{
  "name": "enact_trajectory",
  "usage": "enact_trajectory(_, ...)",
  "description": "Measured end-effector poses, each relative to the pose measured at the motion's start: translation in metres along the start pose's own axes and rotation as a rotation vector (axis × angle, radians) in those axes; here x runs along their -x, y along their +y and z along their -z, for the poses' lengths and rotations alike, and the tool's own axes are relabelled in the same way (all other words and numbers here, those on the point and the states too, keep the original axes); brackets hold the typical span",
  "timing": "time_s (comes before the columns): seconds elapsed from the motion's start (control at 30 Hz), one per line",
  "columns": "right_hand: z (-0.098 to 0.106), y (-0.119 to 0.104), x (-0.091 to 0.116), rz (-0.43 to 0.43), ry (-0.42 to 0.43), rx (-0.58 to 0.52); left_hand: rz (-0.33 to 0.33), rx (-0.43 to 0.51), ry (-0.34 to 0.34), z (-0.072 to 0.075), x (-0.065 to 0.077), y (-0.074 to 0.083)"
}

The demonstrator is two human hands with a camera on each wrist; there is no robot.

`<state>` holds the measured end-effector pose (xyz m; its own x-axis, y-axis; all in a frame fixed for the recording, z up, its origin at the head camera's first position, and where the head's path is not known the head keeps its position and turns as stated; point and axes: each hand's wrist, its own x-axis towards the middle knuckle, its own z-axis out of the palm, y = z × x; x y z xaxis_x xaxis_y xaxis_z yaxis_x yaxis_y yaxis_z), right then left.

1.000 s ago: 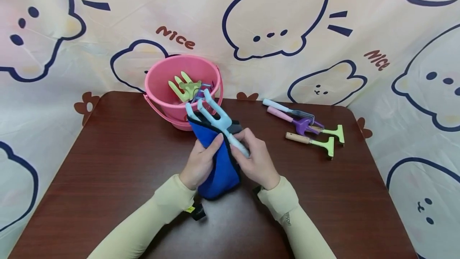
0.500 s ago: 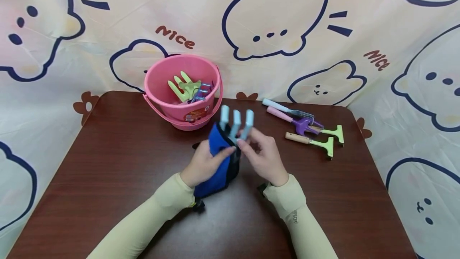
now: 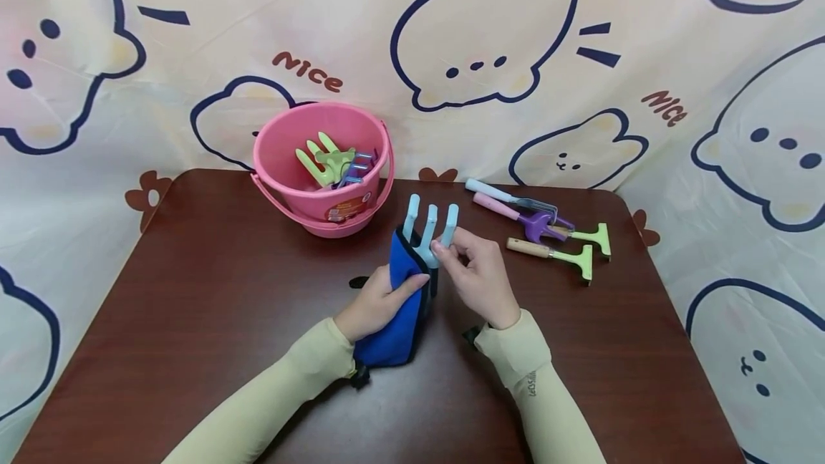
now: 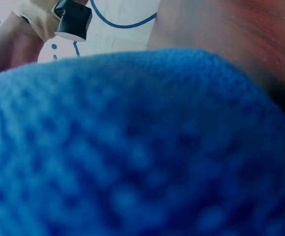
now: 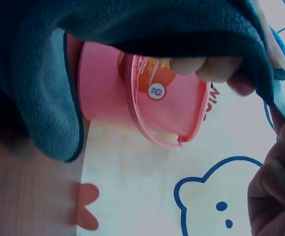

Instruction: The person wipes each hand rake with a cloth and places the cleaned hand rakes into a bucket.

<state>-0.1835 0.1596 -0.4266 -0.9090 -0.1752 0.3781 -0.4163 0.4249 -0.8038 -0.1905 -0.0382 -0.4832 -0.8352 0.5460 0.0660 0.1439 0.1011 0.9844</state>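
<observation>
In the head view my left hand [image 3: 380, 304] grips a blue cloth with black edging [image 3: 404, 321], thumb on its near face. A light-blue three-pronged hand rake [image 3: 428, 240] points tines up at the cloth's top edge, its handle mostly hidden. My right hand [image 3: 479, 268] pinches the rake near its right tine. Blurred blue fabric [image 4: 147, 142] fills most of the left wrist view and hides the left hand. From the right wrist, the cloth [image 5: 48, 108] hangs in a fold, left fingertips [image 5: 216, 69] show below its edge, and the right hand [image 5: 280, 182] is at right.
A pink bucket [image 3: 290, 192] stands at the back left, holding a green hand fork [image 3: 331, 160] and purple tools. At the back right of the brown table [image 3: 193, 292] lie a blue-handled rake [image 3: 490, 190], a purple rake [image 3: 535, 224] and two green-headed tools [image 3: 570, 258].
The rake has turned from leaning up-left over the cloth to tines upright. My right hand shifted from its handle up to its head. Lately both hands moved slightly right with the cloth.
</observation>
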Motion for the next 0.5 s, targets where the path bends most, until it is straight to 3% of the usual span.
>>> enact_trajectory(0.2,-0.0013,0.0024,-0.0014,-0.041,0.020,-0.047,0.018,-0.015,-0.051,0.0021,0.0014,-0.0018)
enact_trajectory(0.5,-0.0004,0.0088,-0.0017,-0.045,0.198,-0.100,0.071,-0.052,-0.114,0.0022,-0.0009,-0.0051)
